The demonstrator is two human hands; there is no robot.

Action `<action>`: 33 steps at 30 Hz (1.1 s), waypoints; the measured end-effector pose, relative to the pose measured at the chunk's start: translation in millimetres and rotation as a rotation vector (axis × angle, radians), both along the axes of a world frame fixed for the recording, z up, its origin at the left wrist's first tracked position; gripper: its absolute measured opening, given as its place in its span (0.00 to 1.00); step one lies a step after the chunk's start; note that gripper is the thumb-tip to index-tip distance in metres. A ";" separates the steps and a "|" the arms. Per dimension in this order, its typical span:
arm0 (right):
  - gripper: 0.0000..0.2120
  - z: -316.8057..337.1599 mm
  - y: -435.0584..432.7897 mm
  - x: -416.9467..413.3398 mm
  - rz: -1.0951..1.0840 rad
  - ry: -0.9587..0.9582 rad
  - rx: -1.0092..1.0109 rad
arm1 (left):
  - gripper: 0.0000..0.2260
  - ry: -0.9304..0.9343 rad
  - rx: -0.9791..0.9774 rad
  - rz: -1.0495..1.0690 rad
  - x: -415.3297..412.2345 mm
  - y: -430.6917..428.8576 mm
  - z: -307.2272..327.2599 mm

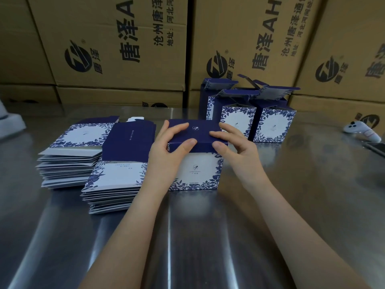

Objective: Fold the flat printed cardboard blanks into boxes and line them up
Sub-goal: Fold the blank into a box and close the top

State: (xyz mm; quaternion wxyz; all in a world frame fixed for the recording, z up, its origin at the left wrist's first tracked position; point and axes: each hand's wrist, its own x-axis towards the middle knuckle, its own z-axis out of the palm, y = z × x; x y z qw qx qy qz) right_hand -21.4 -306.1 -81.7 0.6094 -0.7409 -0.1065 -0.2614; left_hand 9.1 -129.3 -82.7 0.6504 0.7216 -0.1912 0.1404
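A folded blue-and-white floral box [195, 172] stands upright at the middle of the steel table [302, 184], its dark blue lid flap down flat. My left hand [166, 149] grips its top left corner, fingers over the lid and thumb on the front edge. My right hand [233, 140] grips the top right corner the same way. Two stacks of flat printed blanks lie to the left, a near stack [116, 178] and a far stack [73, 155]. Behind on the right stand three folded boxes [250, 115] with their top flaps up.
Large brown shipping cartons [116, 49] form a wall along the table's far edge. A white handheld controller [361, 130] and a dark phone edge [377, 148] lie at the far right. A pale object [10, 122] sits at the left edge.
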 end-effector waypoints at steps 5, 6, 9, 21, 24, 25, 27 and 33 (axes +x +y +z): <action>0.14 -1.2 3.3 0.9 -0.017 -0.087 -0.024 | 0.10 -0.172 0.061 0.141 -4.2 -1.8 -0.2; 0.14 -1.3 3.8 1.2 -0.027 -0.102 -0.037 | 0.09 -0.181 0.064 0.144 -4.4 -1.8 -0.1; 0.13 -2.0 5.1 1.0 -0.061 -0.143 -0.097 | 0.10 -0.193 0.077 0.110 -4.1 0.0 0.6; 0.07 -6.9 13.6 2.0 -0.319 -0.296 -0.304 | 0.09 -0.230 0.051 0.136 -4.9 -5.1 -1.2; 0.06 -6.6 15.4 3.2 -0.329 -0.302 -0.293 | 0.08 -0.245 0.050 0.142 -3.6 -6.5 -3.1; 0.06 -6.5 15.6 3.6 -0.329 -0.306 -0.287 | 0.08 -0.249 0.050 0.144 -3.4 -7.0 -3.5; 0.06 -6.1 15.4 4.0 -0.325 -0.311 -0.285 | 0.07 -0.253 0.054 0.142 -3.3 -7.3 -3.8; 0.07 -5.1 10.7 0.8 -0.240 -0.243 -0.265 | 0.13 -0.155 -0.060 0.122 -1.3 -0.2 -3.8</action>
